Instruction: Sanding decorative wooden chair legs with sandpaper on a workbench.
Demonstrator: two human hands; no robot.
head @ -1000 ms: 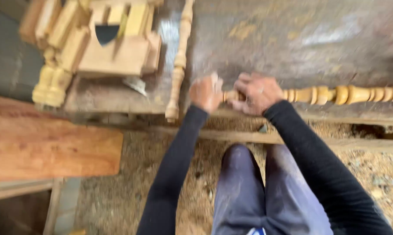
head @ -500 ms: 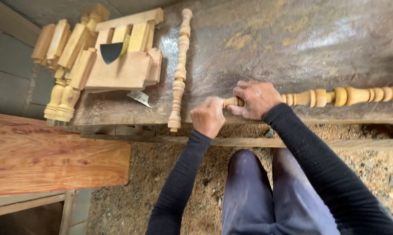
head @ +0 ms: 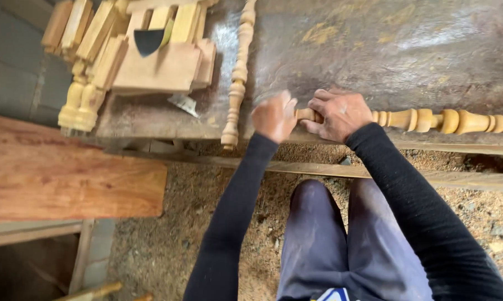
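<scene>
Since a moment ago, both hands have slid slightly along the near edge of the worn grey surface [head: 374, 50]. Across it lies a long turned wooden spindle [head: 446, 120], its left end by the edge. Right hand [head: 340, 114] wraps that end; left hand [head: 274, 117], blurred, is fisted at the tip. Another spindle [head: 237, 72] lies just left, beside stacked wooden blocks [head: 162, 67].

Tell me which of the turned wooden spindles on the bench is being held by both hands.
The horizontal spindle along the bench's front edge, gripped by the right hand and left hand. The upright-lying spindle lies untouched.
</scene>
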